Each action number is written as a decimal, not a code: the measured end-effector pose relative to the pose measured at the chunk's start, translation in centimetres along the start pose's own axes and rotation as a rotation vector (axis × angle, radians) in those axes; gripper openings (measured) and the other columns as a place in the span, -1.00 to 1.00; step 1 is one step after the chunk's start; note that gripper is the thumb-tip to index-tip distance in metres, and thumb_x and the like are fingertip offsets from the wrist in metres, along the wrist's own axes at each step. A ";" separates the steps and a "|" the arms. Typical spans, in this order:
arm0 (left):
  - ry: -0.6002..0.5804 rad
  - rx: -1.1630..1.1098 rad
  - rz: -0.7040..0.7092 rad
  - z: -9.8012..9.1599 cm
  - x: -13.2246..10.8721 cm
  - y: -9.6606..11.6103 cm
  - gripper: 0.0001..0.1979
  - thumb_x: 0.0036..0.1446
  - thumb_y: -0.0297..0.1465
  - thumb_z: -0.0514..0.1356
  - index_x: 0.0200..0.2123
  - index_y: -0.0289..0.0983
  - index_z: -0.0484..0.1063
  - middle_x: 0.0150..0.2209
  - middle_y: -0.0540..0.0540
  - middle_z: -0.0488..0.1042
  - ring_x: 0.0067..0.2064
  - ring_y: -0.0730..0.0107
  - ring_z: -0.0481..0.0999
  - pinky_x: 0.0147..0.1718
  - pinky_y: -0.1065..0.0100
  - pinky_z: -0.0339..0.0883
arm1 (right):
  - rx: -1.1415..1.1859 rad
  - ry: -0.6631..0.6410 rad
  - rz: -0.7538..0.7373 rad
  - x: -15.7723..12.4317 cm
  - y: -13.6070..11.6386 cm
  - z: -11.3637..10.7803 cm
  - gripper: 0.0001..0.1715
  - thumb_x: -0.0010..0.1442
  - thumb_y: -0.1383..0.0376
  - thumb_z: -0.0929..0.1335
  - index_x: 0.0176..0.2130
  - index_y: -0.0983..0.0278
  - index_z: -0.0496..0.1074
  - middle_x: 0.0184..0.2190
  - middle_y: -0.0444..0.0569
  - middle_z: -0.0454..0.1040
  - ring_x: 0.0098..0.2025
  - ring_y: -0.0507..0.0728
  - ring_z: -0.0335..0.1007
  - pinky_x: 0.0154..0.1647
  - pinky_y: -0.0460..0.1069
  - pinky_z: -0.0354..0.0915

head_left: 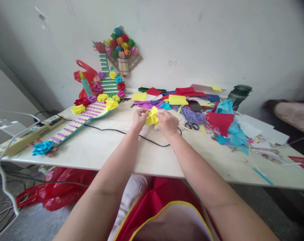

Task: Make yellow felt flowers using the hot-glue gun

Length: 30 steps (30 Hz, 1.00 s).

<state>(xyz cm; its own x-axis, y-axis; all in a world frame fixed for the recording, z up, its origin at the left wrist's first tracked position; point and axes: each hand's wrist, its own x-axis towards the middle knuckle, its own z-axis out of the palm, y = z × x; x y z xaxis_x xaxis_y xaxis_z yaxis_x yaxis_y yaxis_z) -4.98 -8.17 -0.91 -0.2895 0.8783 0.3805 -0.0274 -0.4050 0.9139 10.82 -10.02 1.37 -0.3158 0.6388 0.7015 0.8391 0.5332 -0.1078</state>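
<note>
Both my hands meet over the middle of the white table [96,154]. Between them is a crumpled yellow paper flower [152,117]. My left hand [139,119] pinches its left side with closed fingers. My right hand [167,123] grips its right side, fingers curled round the paper. A black cable [131,134] runs across the table just under my wrists.
A flower-decorated craft piece [91,112] lies at the left, beside a power strip [33,130]. Coloured paper sheets [177,99], purple string [192,117], scissors [191,125] and a phone [195,106] clutter the back right. A dark bottle [238,95] stands by the wall. A red bag [53,195] lies on the floor.
</note>
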 end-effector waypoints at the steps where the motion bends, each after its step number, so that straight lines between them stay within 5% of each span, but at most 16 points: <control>1: 0.021 0.031 0.034 0.0 0.0 0.0 -0.80 -0.08 -0.23 0.38 -0.47 -0.23 0.53 -0.43 -0.06 0.54 -0.19 0.18 0.52 -0.19 0.27 0.34 | 0.012 -0.015 0.024 0.0 0.0 -0.1 -0.68 0.27 0.40 0.25 -0.27 0.20 0.58 -0.30 0.04 0.54 -0.31 0.12 0.31 -0.43 0.01 -0.02; 8: 0.080 0.148 0.160 0.1 0.1 0.4 -0.85 -0.07 -0.29 0.38 -0.50 -0.22 0.53 -0.25 -0.14 0.56 -0.01 0.11 0.45 0.00 0.18 0.26 | 0.079 -0.040 0.112 0.1 0.2 -0.2 -0.69 0.29 0.30 0.28 -0.28 0.15 0.62 -0.29 -0.03 0.56 -0.37 0.08 0.31 -0.47 -0.01 -0.05; 17: 0.099 0.039 0.138 -0.6 0.3 0.3 -0.77 -0.09 -0.19 0.38 -0.49 -0.22 0.53 -0.30 -0.12 0.57 -0.08 0.15 0.50 -0.04 0.22 0.28 | 0.141 0.017 0.094 0.0 0.5 0.3 -0.73 0.27 0.26 0.31 -0.30 0.11 0.63 -0.34 -0.08 0.56 -0.36 0.07 0.34 -0.47 -0.03 -0.03; 30: -0.043 -0.112 0.043 -1.0 -0.2 1.3 -0.67 -0.14 -0.10 0.40 -0.46 -0.24 0.53 -0.28 -0.11 0.57 0.02 0.10 0.46 0.08 0.19 0.19 | 0.155 0.019 0.080 0.2 1.4 0.4 -0.71 0.29 0.25 0.30 -0.21 0.10 0.65 -0.27 -0.07 0.59 -0.27 0.07 0.43 -0.43 -0.05 0.08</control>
<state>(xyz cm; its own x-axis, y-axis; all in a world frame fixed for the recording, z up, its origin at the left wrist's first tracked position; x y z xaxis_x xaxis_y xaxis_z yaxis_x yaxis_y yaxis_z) -5.91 -9.16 0.02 -0.2516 0.8688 0.4266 -0.1233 -0.4659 0.8762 11.76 -8.91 1.07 -0.2413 0.6730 0.6991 0.7825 0.5611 -0.2700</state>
